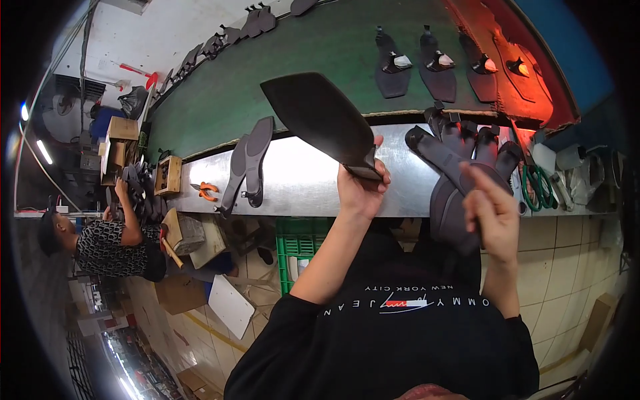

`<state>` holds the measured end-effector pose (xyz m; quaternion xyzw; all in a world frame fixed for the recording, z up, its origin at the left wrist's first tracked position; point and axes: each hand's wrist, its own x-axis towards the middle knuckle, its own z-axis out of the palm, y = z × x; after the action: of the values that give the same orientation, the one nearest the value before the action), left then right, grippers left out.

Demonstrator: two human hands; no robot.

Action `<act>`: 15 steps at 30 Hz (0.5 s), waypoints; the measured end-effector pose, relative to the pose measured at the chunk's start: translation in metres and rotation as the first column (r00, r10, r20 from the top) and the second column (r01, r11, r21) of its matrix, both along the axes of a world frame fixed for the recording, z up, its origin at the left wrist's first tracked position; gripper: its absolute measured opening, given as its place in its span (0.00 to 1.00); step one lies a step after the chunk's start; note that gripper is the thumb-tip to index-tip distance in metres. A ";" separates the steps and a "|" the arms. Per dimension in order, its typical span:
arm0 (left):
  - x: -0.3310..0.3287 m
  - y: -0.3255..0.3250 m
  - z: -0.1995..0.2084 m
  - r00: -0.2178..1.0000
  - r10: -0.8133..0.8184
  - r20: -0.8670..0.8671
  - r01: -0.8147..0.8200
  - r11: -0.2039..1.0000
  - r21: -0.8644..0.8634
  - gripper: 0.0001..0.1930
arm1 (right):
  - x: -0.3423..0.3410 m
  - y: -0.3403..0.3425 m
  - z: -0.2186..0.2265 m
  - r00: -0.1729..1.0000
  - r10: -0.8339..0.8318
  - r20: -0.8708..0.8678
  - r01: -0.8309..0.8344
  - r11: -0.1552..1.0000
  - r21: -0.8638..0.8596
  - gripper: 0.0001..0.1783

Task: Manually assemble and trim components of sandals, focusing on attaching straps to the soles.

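Note:
My left hand (360,190) is closed around the heel end of a dark shoe sole (320,110), which is raised and tilted over the metal ledge (300,163). The sole's broad toe end points up and left. My right hand (497,223) is slightly blurred, its index finger stretched out over a fanned pile of dark sandal soles (437,153). I see nothing held in its fingers. Two more soles (257,153) lie overlapping on the ledge to the left. Orange-handled pliers (208,191) rest farther left, and green-handled scissors (537,187) sit right of the pile.
Beyond the ledge runs a green belt (220,107) carrying a row of sandal soles (393,77) toward a red-lit end (527,67). Below the ledge stands a green crate (300,245). At the left, a co-worker (110,247) handles soles near a wooden box (168,175) and a hammer (171,250).

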<state>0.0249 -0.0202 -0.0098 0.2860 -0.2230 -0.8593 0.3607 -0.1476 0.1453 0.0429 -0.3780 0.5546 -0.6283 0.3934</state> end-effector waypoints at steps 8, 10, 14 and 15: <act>0.003 0.023 -0.005 0.987 -0.141 0.080 0.135 0.988 0.068 0.38 | 0.039 -0.029 -0.021 0.959 0.283 0.031 -0.285 0.945 0.164 0.35; 0.002 0.025 -0.009 0.975 -0.198 0.102 0.193 0.980 0.057 0.41 | 0.042 -0.030 -0.027 0.954 0.299 0.002 -0.296 0.942 0.156 0.36; -0.004 0.033 -0.008 0.954 -0.123 0.273 0.104 0.991 0.084 0.46 | 0.045 -0.035 -0.031 0.935 0.354 0.021 -0.352 0.921 0.165 0.38; -0.005 0.034 -0.007 0.953 -0.128 0.276 0.107 0.990 0.087 0.46 | 0.046 -0.035 -0.032 0.931 0.359 0.060 -0.364 0.914 0.180 0.38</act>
<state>0.0200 0.0140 -0.0164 0.4039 -0.2577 -0.8374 0.2632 -0.1013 0.1099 0.0113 -0.4268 0.5269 -0.4944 0.5438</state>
